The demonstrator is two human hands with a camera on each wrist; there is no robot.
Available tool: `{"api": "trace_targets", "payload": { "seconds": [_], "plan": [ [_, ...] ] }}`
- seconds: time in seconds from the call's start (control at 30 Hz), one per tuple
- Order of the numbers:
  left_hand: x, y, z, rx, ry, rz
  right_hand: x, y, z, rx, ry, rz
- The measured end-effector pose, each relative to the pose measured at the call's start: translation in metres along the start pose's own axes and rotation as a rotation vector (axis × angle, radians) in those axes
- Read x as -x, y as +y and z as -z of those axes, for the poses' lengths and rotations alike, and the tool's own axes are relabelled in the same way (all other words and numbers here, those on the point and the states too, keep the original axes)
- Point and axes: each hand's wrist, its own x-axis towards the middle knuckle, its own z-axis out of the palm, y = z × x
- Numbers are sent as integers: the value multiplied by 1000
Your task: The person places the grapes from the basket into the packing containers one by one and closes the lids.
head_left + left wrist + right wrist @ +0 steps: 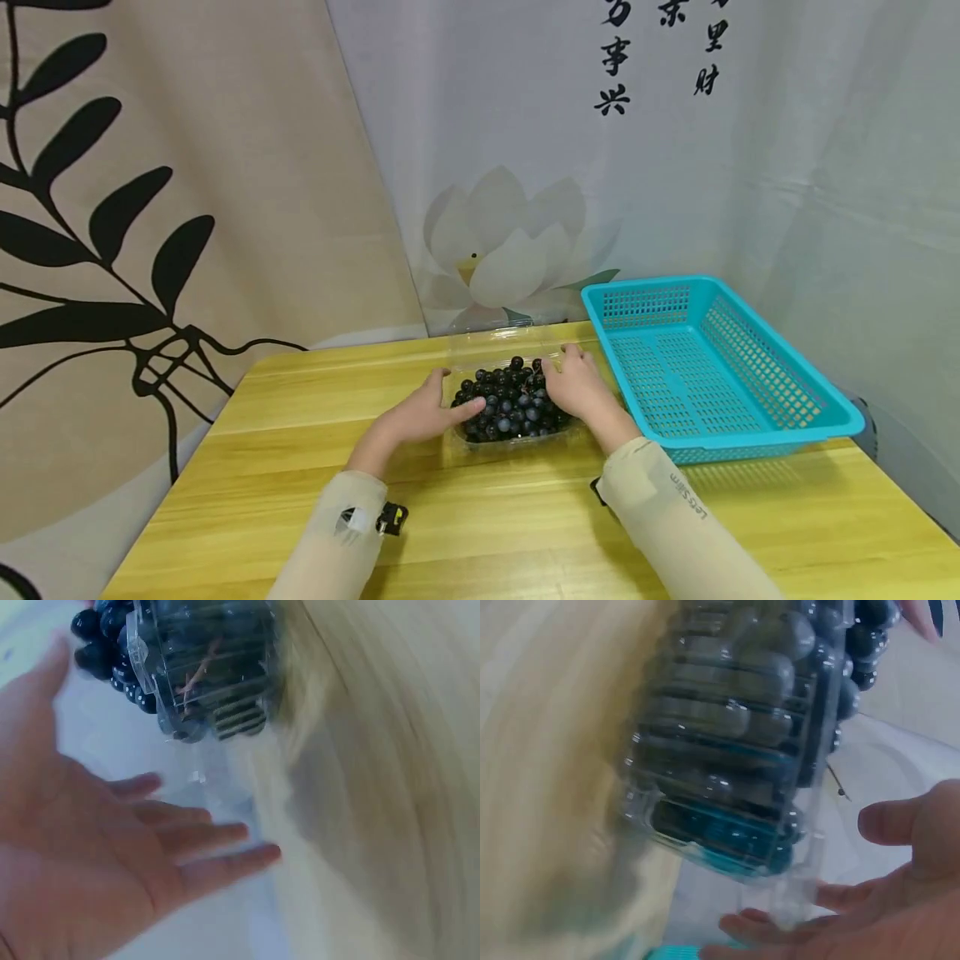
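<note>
A clear plastic box [517, 442] heaped with dark grapes [510, 412] stands on the wooden table, its clear lid [498, 343] folded back behind it. At the box's left side is my left hand [431, 408], thumb over the grapes. The left wrist view shows that hand [97, 847] with fingers spread and nearly straight, apart from the ribbed box wall [210, 675]. My right hand [577, 383] is at the back right corner. In the right wrist view its loosely bent fingers [780, 930] lie by the box's rim; whether they touch it I cannot tell.
A turquoise slotted plastic basket [750, 437] stands right of the box, close beside my right forearm. The table [300, 433] runs up to a printed curtain [300, 167] at the back.
</note>
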Motion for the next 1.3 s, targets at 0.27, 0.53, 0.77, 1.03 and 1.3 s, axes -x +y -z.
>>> {"api": "trace_targets", "payload": {
  "seconds": [0.27, 0.53, 0.77, 1.03, 1.3],
  "plan": [
    [-36, -4, 9, 572, 78, 59, -6, 7, -1, -62, -62, -41],
    [-50, -7, 9, 1019, 218, 58, -7, 10, -10, -96, -67, -44],
    [-46, -4, 17, 1067, 278, 17, -4, 10, -10, -126, -48, -23],
    [-42, -3, 10, 667, 198, -55, 7, 21, 3, -315, -42, -47],
    [-25, -14, 0, 558, 217, -89, 36, 6, 34, -673, 171, 31]
  ]
}}
